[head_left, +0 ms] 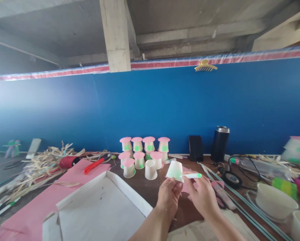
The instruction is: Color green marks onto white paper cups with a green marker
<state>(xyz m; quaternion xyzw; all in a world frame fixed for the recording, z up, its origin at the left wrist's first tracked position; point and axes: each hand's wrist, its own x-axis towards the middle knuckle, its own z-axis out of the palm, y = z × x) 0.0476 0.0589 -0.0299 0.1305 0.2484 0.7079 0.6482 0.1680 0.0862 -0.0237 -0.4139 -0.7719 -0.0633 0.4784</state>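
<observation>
Around the black flask

Just left of the flask stands a dark phone; behind the flask, a blue partition; above it, slightly left, a yellow claw clip; to its right, a clear plastic bottle.

White cup, upside down, tilted, pale green near rim, white green-ended marker at its side

You can pass over the open tray. Behind its right side, pink-topped cups block you; behind its left side, pale strips sprawl. Well to its right, a flask and a mug limit your reach.
</observation>
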